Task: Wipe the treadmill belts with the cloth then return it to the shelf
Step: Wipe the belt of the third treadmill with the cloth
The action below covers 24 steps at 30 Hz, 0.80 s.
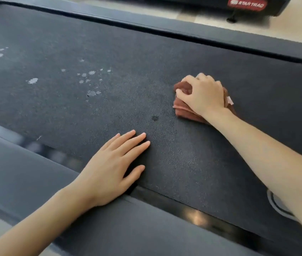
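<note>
The left hand [107,172] and right hand [205,95] are bare, and both forearms [41,218] are bare as far as the view reaches. The nails [143,134] are short and rounded.

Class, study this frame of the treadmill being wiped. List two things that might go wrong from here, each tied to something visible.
1. The pale spots lie left of the cloth, which the right hand grips bunched; a small wad may skip some.
2. The left hand presses flat on the belt by the side rail; if the belt slips, fingers might slide toward that gap.
</note>
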Each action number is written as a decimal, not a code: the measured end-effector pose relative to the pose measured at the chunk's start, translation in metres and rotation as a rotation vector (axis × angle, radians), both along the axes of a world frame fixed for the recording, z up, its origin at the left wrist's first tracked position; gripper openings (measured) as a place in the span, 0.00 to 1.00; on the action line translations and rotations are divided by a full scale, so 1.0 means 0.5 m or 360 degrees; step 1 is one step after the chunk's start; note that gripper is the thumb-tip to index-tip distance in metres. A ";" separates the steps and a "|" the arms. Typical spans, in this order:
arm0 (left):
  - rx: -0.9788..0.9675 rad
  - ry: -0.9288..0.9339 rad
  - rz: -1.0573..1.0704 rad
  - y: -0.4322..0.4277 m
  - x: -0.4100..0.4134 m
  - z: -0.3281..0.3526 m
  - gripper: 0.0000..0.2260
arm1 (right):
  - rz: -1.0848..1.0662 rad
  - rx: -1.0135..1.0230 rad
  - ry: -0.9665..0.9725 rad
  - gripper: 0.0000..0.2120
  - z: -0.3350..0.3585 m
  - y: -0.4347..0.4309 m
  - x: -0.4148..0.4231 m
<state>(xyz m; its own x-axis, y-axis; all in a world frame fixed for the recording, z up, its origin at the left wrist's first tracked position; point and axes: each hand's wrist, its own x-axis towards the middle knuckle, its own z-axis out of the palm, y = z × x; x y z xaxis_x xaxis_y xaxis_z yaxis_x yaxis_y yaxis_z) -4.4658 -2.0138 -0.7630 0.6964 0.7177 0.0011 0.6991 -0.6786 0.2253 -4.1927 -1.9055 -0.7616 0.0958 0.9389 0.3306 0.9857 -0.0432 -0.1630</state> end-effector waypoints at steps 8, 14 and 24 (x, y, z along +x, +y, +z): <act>0.0185 0.0033 -0.0142 0.026 -0.026 0.005 0.23 | -0.0196 0.0004 -0.0016 0.15 -0.007 -0.042 -0.079; 0.0106 0.0182 -0.0030 0.144 -0.169 0.008 0.33 | -0.0195 0.0036 -0.0056 0.14 -0.004 -0.290 -0.208; -0.0077 0.0067 -0.0046 0.134 -0.213 0.006 0.25 | -0.0206 -0.0091 0.0012 0.14 0.014 -0.322 -0.272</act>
<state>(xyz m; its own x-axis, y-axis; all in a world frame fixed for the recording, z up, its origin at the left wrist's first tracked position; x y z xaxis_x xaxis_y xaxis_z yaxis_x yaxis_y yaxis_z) -4.5722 -1.9469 -0.7599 0.7154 0.6959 -0.0628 0.6890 -0.6876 0.2290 -4.3286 -2.0665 -0.7546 0.2199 0.9357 0.2758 0.9700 -0.1796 -0.1639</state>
